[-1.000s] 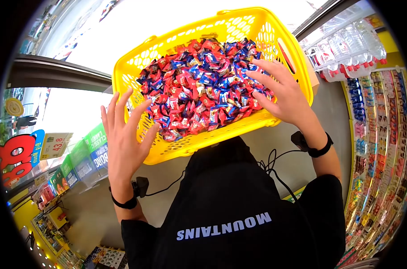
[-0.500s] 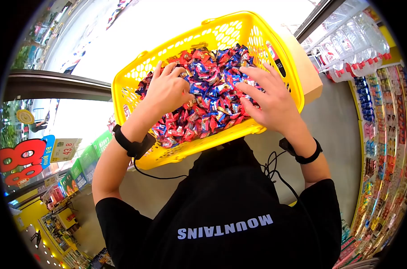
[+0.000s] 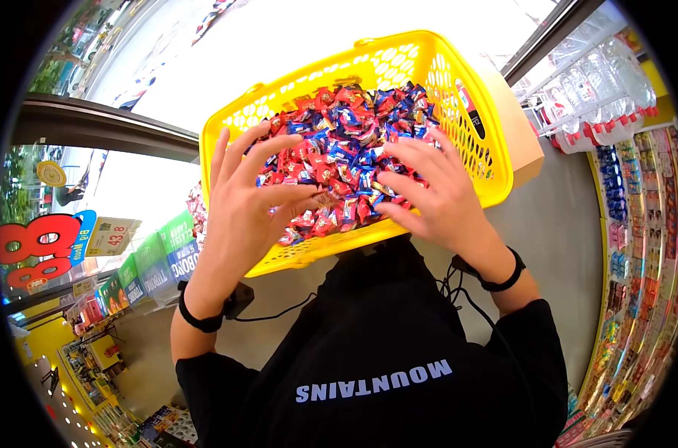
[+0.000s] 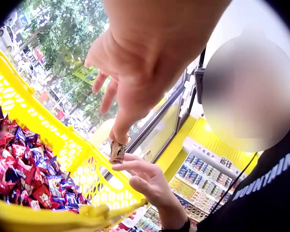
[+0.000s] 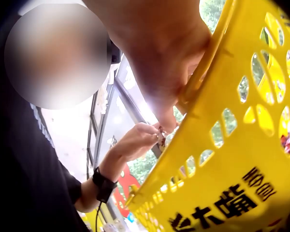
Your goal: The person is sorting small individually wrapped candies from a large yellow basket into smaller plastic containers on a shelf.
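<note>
The likeliest slip is in the middle. The left hand [image 3: 253,201] pinches 1 small candy [image 4: 117,151] between thumb and forefinger, its other fingers spread. That thin hold sits just above the near rim of the basket [image 3: 398,56]. If the pinch loosens, the candy could drop back into the pile [image 3: 354,134] and be lost among look-alikes. It could also fall outside the rim to the floor.

The right hand [image 3: 436,198] has its fingers loosely spread. In the wrist views its fingertips touch the candy's lower end, but I cannot tell whether they grip it. If the 2 hands pull against each other, the wrapper could tear. The right hand's heel seems to lie against the near rim. The basket looks to overhang its stand [image 3: 524,145] toward the person, so weight there might tip it and spill the load.

Containers, from the left:
- Green and blue cartons [image 3: 156,257] stand in a row on a low shelf beside a price tag [image 3: 107,235]. Their contents are unseen.
- The basket is yellow plastic with pierced walls. It is heaped close to its rim with loose red and blue wrapped sweets.
- At the right edge, a rack holds clear bottles [image 3: 600,75] with red caps.
- Below them, shelves [image 3: 641,224] are packed with goods too small to tell.
</note>
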A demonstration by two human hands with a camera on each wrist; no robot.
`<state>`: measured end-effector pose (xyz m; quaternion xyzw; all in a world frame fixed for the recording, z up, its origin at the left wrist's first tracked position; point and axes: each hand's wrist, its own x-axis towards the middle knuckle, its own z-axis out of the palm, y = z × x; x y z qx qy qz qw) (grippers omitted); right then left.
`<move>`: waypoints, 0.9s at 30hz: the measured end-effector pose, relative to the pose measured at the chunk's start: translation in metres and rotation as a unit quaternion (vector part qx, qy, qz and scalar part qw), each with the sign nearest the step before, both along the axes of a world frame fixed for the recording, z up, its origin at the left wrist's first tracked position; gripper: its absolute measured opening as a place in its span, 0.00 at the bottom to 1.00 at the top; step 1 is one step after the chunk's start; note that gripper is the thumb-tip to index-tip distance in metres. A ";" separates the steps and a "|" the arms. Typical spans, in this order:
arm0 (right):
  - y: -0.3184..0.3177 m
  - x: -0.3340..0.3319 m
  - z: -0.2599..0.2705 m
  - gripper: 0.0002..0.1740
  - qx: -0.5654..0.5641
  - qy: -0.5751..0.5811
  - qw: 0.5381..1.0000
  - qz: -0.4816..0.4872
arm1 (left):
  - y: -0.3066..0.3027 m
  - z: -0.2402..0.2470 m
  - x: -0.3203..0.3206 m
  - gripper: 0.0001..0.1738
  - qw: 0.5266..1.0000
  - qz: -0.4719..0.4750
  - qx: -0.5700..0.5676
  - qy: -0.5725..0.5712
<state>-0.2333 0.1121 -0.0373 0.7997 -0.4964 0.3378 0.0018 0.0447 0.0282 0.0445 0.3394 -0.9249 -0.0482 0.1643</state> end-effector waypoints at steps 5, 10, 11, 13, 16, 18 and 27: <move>0.006 0.050 0.006 0.21 0.034 -0.023 0.997 0.069 | 0.036 -0.018 0.016 0.16 0.999 0.011 0.006 0.047; 0.000 0.075 -0.007 0.14 0.039 -0.083 0.988 0.125 | 0.055 -0.050 0.032 0.15 0.991 0.047 -0.001 0.127; 0.000 0.078 -0.012 0.16 0.043 -0.093 0.986 0.130 | 0.057 -0.053 0.036 0.15 0.989 0.053 -0.003 0.134; -0.001 0.084 -0.016 0.16 0.044 -0.093 0.985 0.136 | 0.062 -0.058 0.045 0.15 0.989 0.061 -0.003 0.138; -0.002 0.091 -0.018 0.14 0.033 -0.066 0.988 0.134 | 0.068 -0.064 0.059 0.16 0.989 0.067 0.010 0.132; -0.002 0.095 -0.018 0.12 0.027 -0.044 0.990 0.131 | 0.071 -0.067 0.061 0.17 0.986 0.080 0.030 0.140; 0.000 0.100 -0.022 0.13 0.029 0.028 0.991 0.124 | 0.072 -0.083 0.066 0.14 0.990 0.061 -0.062 0.114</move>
